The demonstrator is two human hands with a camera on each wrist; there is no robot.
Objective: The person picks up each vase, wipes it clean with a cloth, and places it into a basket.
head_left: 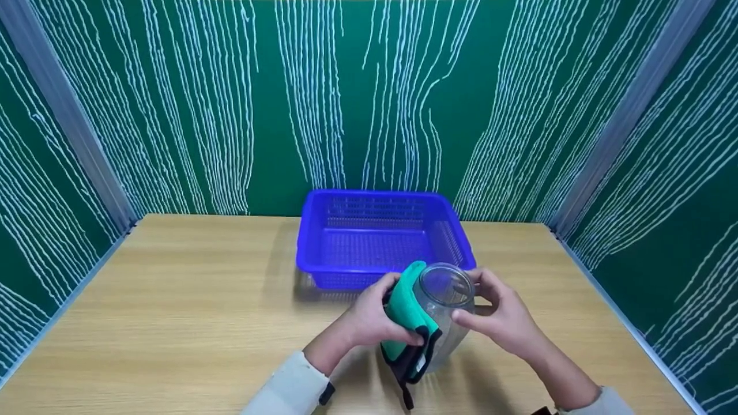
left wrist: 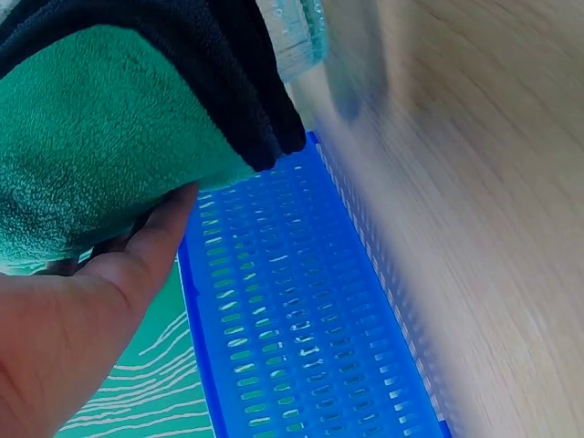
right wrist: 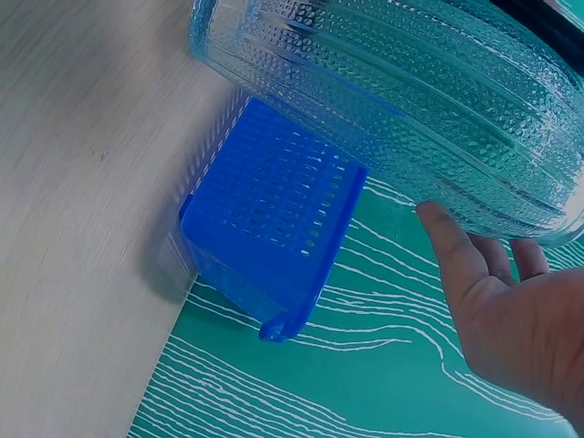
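My left fingers (left wrist: 160, 239) gripped a black-edged green cloth (head_left: 407, 304) against a glass jar (head_left: 436, 311), which my right fingers (right wrist: 449, 245) held, near a blue basket (head_left: 375, 269) on the worktop (head_left: 173, 323).

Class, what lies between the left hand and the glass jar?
In the head view, a green cloth lies between the left hand and glass jar.

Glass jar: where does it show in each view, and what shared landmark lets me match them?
Head: glass jar right of centre, lower half, beside the green cloth.
Left wrist: only part of the glass jar, at the top edge near centre.
Right wrist: glass jar across the top, reaching the right edge.
Shared landmark: blue plastic basket.
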